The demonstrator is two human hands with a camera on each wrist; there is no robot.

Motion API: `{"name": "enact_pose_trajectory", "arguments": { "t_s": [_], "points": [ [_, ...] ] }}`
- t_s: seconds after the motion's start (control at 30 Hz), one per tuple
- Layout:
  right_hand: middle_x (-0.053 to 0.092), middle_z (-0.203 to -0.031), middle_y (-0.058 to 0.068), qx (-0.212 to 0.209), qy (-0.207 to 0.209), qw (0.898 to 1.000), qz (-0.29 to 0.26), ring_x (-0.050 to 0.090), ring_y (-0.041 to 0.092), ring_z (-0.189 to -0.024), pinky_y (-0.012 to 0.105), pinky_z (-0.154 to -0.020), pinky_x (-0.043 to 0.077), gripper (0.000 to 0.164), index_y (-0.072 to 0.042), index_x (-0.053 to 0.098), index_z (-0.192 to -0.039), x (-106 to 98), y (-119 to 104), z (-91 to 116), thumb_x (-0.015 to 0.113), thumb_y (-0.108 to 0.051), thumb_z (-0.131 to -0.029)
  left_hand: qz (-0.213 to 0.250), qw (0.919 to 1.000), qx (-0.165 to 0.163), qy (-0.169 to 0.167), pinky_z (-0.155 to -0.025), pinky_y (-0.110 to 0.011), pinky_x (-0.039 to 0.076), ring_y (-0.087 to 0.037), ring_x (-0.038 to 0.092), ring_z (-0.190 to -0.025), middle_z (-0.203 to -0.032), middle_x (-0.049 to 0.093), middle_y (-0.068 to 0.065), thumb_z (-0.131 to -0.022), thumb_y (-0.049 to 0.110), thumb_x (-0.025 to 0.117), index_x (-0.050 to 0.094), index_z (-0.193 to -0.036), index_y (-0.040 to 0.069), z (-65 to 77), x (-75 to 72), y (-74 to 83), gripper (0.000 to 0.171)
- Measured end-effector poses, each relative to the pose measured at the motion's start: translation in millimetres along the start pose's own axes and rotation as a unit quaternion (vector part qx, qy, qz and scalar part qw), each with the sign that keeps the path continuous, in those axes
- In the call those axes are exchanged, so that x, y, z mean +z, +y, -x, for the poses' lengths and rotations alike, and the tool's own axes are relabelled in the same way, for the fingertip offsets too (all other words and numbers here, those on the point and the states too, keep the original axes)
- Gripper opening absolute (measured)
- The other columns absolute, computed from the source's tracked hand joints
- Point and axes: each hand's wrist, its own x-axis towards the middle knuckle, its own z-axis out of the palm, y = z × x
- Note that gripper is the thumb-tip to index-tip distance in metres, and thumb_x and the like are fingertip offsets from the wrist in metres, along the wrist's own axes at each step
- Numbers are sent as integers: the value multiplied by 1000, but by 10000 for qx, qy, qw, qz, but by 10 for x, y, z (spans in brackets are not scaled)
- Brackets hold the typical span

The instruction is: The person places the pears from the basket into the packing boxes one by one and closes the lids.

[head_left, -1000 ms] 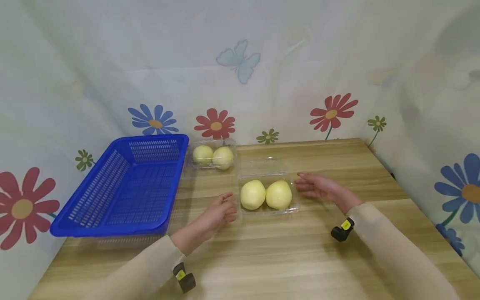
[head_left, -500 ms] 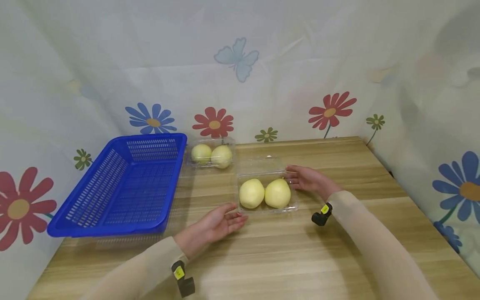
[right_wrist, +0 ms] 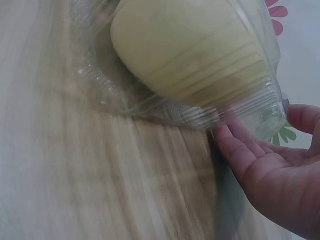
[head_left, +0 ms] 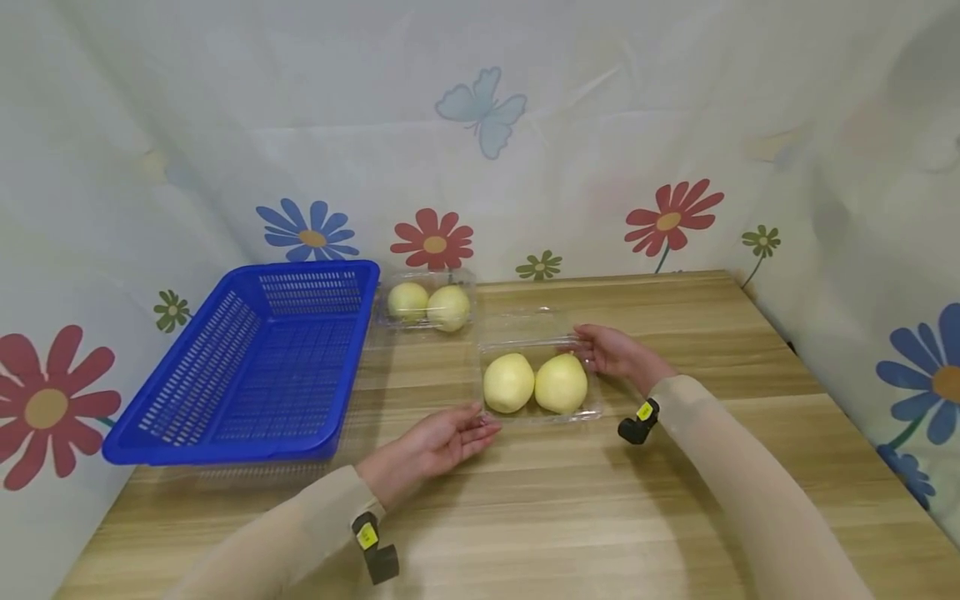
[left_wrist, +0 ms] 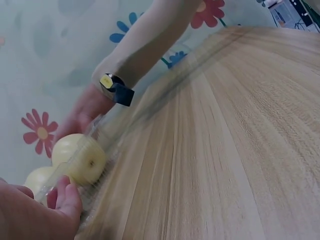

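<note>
Two round pale yellow fruits that look like pears (head_left: 561, 384) sit side by side in a clear plastic clamshell box (head_left: 543, 416) on the table. Its see-through lid (head_left: 517, 323) lies folded back behind them. My left hand (head_left: 438, 443) holds the box's front left corner, thumb above and fingers below. At the right back corner my right hand (head_left: 618, 354) pinches the rim; the right wrist view shows its thumb (right_wrist: 301, 118) at the corner and its fingers (right_wrist: 240, 150) against the side. One fruit (left_wrist: 82, 159) shows its dimpled end in the left wrist view.
A blue slotted plastic basket (head_left: 352, 367) stands at the left of the wooden table (head_left: 570, 517). Beside its back right corner sits another clear box (head_left: 467, 283) with two similar fruits (head_left: 448, 308). A flower-printed sheet (head_left: 570, 167) hangs around the table's back and sides.
Both hands have come to the box: the left moved right to its front left corner, the right moved inward to its back right corner. The box has stayed in place.
</note>
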Motion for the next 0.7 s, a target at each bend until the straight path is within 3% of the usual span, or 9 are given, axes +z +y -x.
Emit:
{"name": "enact_pose_trajectory", "arguments": {
  "t_s": [0.07,0.17,0.3,0.43,0.53,0.7],
  "points": [
    [79,-90,-3,-23,59,9999,-119,70,1,-74,13,-62,51,28,-5,47,-114,11,-8,-9,23,-19,-113,-21,10000,-18,22,-123,-40,40,-8,70,-89,-94,66,-1,-111,16,42,48,-131,-5,-7,-2,-3,30],
    [79,-87,0,-46,124,9996,-232,73,2,-76,14,-65,55,34,4,42,-131,35,-25,-9,21,-14,-112,-35,10000,-28,66,-115,-34,49,-8,70,-88,-91,65,0,-110,15,43,51,-124,-3,-23,-13,-3,24],
    [78,-84,-1,-7,273,9993,-268,74,3,-78,15,-67,57,48,12,19,-151,55,-40,11,21,-12,-110,-9,9998,-42,179,-97,-25,59,-9,69,-87,-89,64,0,-110,14,44,53,-115,0,-50,-26,4,18],
    [77,-82,-1,6,485,9984,-280,74,4,-77,15,-67,57,42,10,27,-147,45,-40,21,23,-11,-110,72,9996,-38,266,-84,-21,60,-10,67,-87,-91,63,-2,-109,14,46,53,-111,1,-77,-27,21,15],
    [77,-83,-3,-79,563,9979,-313,74,4,-78,15,-68,57,46,11,23,-151,41,-46,41,24,-11,-110,114,9997,-54,220,-82,-20,60,-11,67,-86,-91,63,-3,-109,13,45,54,-110,0,-93,-28,39,16],
    [77,-89,-5,-177,616,9972,-386,74,4,-81,16,-74,60,58,9,2,-160,49,-76,83,23,-10,-110,-34,10000,-56,-7,-85,-20,60,-10,69,-84,-88,68,-3,-109,11,43,56,-113,-5,-113,-36,61,20]
  ]
}}
